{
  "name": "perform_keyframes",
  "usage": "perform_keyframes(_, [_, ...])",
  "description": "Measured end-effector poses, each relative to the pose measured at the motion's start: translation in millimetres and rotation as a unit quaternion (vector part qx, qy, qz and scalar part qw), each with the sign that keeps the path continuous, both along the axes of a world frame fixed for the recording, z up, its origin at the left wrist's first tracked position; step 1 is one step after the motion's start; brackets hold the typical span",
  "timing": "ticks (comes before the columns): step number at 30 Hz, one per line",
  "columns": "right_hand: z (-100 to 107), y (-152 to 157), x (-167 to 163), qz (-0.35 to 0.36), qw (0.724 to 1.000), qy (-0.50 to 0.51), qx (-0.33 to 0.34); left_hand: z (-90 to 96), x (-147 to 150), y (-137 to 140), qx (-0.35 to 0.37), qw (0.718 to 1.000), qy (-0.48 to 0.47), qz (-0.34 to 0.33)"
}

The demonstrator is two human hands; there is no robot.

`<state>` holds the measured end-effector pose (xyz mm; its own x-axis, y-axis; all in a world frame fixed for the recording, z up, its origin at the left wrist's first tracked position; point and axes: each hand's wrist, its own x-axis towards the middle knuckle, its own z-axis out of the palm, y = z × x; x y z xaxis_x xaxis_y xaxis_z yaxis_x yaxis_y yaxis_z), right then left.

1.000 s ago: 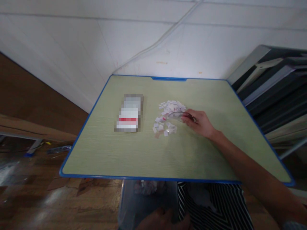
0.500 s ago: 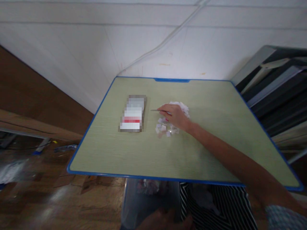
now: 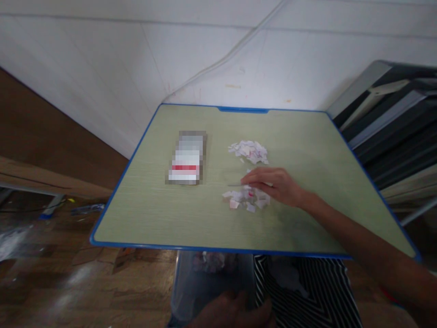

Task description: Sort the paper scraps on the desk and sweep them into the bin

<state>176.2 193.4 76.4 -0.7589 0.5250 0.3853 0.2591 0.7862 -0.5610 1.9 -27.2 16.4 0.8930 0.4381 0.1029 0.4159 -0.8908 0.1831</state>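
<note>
My right hand pinches a pair of slim metal tweezers, which point left. The tweezers lie level just over a loose spread of torn paper scraps, a few of them marked pink. Beyond my fingers sits a denser heap of white paper scraps. In the dim space under the table's front edge, my left hand rests by a clear plastic bin. Its fingers look loosely apart and I see nothing in them.
A pixelated flat white item with a red band lies on the left of the blue-edged table. Crumpled bits sit inside the bin. Dark folded frames lean on the right; a cable runs along the wall.
My right hand has moved back toward me and to the right with the tweezers, from over the far heap to the nearer scraps. The far heap is now uncovered.
</note>
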Motion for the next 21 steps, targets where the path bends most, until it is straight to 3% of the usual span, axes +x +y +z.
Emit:
perform_keyframes(3, [8, -6, 10, -0.061, 0.998, -0.002, -0.009, -2.8, -1, -1, -0.018, 0.999, 0.03, -0.02])
perform_keyframes(9, [10, -19, 27, -0.036, 0.993, -0.102, -0.041, -1.0, 0, -1, -0.043, 0.999, 0.028, -0.014])
perform_keyframes(15, [13, -20, 23, -0.148, 0.984, -0.095, 0.022, 4.7, 2, 3, -0.066, 0.995, 0.07, -0.03])
perform_keyframes(21, [4, -26, -16, -0.066, 0.987, -0.133, 0.068, 2.5, 1, 0, -0.046, 0.999, 0.014, -0.004])
